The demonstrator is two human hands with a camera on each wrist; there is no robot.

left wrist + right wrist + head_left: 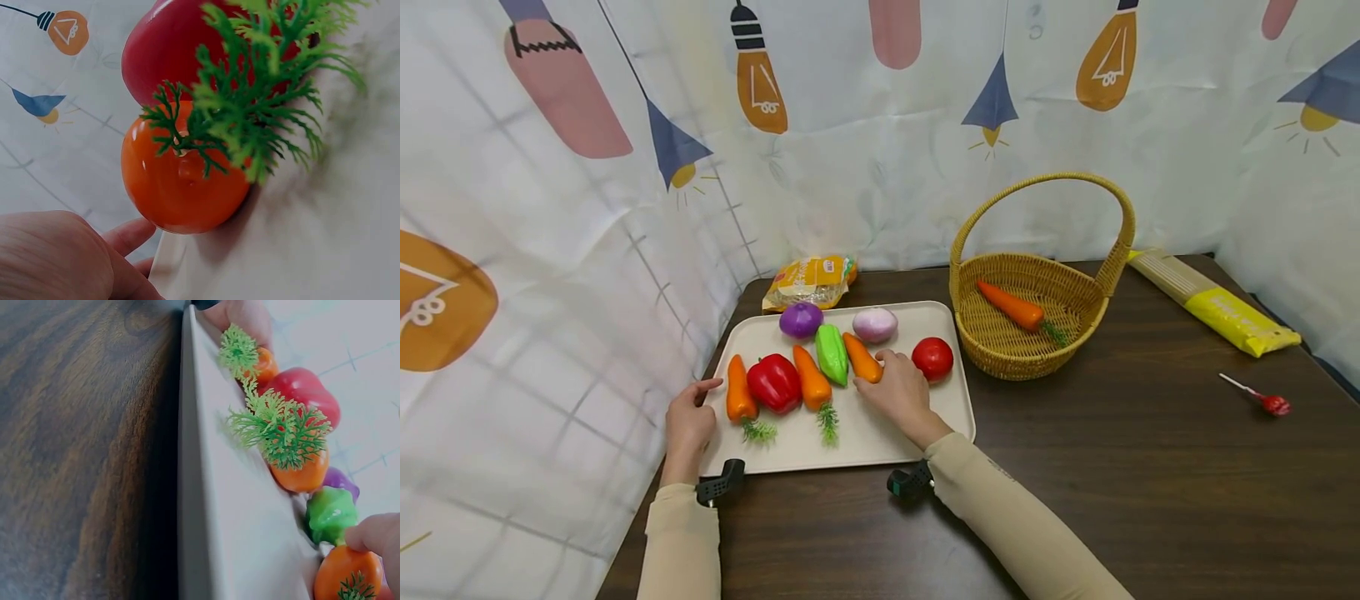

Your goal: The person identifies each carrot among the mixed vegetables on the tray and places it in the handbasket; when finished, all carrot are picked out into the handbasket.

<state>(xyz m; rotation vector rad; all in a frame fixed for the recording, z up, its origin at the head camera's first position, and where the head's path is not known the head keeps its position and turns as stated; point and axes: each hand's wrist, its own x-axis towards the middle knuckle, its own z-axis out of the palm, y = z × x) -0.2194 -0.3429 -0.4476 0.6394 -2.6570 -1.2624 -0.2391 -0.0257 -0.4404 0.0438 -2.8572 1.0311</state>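
My right hand (pixel 898 387) pinches an orange carrot (pixel 862 358) on the cream tray (pixel 775 458); in the right wrist view its thumb (pixel 375 532) lies against the carrot's leafy end. At the tray's left rim is my left hand (pixel 688 425), its fingers extended beside the leftmost carrot (pixel 740 392). That carrot (pixel 184 178) fills the middle of the left wrist view, partly behind its green leaves. Also on the tray are a red bell pepper (pixel 775 383), another carrot (pixel 812 379), a green ridged vegetable (pixel 832 354), a purple onion (pixel 801 320), a pale pink onion (pixel 875 325) and a tomato (pixel 932 359).
Right of the tray stands a wicker basket (pixel 1000 354) with a tall handle and one carrot (pixel 1011 304) inside. Behind the tray lies an orange food bag (pixel 811 282). Yellow-wrapped noodles (pixel 1217 304) and a red lollipop (pixel 1274 405) lie at the right.
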